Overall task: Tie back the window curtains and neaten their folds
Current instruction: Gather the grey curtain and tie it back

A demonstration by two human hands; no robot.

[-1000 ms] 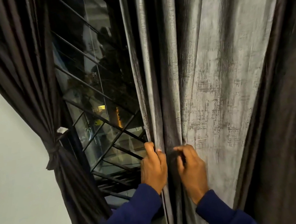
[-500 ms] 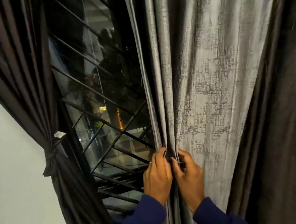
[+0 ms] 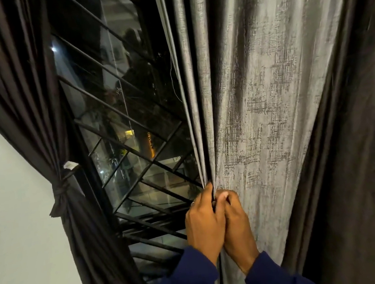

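Since a second ago the two hands have come together: they were a little apart on separate folds, and now they press side by side, pinching the gathered pleats between them.

At the far left, the left curtain is already drawn to the wall and cinched by a knotted tie of the same dark cloth; its folds hang fairly evenly below the knot. That half of the job looks done. Next comes the window with its dark diagonal grille, now uncovered.

The left hand is closed in a pinch on the inner edge of the right curtain, thumb and fingers folded over the narrow pleats. The right hand, touching it, is likewise curled shut on the neighbouring fold. Both wear dark blue sleeves.

The right curtain hangs loose from above, pale and textured on its facing side, with darker cloth beyond it. I judge the gathering is under way; bunching the remaining width, tying it back and smoothing its folds are left. No tie for it is visible.
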